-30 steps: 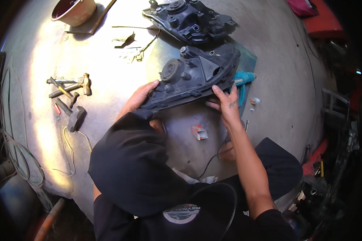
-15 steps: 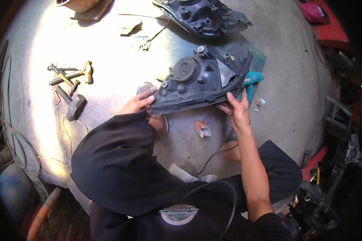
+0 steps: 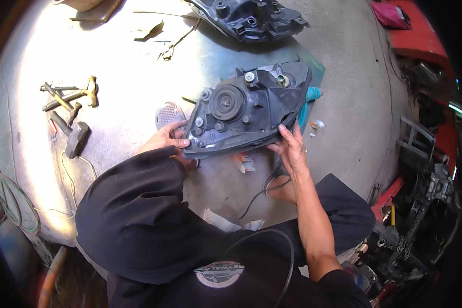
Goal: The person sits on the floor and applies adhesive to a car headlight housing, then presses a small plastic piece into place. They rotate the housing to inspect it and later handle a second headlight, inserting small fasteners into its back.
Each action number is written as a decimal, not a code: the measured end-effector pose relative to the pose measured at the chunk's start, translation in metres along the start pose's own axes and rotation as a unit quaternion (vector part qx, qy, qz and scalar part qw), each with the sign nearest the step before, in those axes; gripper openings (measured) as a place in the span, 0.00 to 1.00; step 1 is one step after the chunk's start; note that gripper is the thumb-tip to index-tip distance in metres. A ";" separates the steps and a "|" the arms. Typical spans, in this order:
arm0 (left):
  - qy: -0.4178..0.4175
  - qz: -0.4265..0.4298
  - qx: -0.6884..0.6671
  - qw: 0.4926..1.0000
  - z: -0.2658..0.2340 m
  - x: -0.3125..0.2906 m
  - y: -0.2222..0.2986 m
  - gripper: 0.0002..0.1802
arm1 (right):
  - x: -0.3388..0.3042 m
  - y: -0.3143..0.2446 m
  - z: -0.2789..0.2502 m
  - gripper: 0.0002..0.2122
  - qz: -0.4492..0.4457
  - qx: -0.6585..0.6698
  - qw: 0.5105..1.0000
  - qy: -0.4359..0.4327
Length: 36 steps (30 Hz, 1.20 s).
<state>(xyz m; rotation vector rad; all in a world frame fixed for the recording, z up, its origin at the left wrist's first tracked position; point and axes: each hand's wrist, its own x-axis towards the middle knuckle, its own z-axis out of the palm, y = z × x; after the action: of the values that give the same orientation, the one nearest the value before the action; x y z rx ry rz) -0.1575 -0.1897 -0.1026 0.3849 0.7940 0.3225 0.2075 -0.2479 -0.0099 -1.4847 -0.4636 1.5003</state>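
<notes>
Above a concrete floor [image 3: 138,102], a black headlight housing [image 3: 249,110] is held back side up between two hands. The left hand [image 3: 165,139] clamps its lower left corner, thumb on top and fingers curled underneath. The right hand [image 3: 291,149] grips the lower right edge, fingers pressed against the rim, forearm rising from below. A second housing [image 3: 251,18] lies well apart beyond; hammers [image 3: 69,110] rest to the left.
</notes>
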 end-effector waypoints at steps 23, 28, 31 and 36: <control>0.159 0.028 -0.023 0.987 -0.021 0.027 -0.027 0.29 | 0.001 -0.004 0.011 0.52 -0.018 -0.091 0.993 0.069; 0.302 0.057 0.010 0.952 -0.045 0.035 -0.065 0.24 | 0.011 -0.023 0.022 0.50 -0.017 -0.112 0.992 0.061; 0.326 0.038 0.021 0.944 -0.051 0.028 -0.089 0.23 | 0.014 -0.030 0.030 0.50 -0.027 -0.118 0.991 0.053; 0.342 -0.004 0.056 0.938 -0.059 0.020 -0.130 0.22 | 0.017 -0.026 0.029 0.50 -0.034 -0.126 0.990 0.059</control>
<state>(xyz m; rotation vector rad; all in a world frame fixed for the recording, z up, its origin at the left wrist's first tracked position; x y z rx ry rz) -0.1705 -0.2831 -0.2113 0.3779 1.5028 0.4113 0.1926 -0.2118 0.0066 -1.7241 -0.6442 1.3284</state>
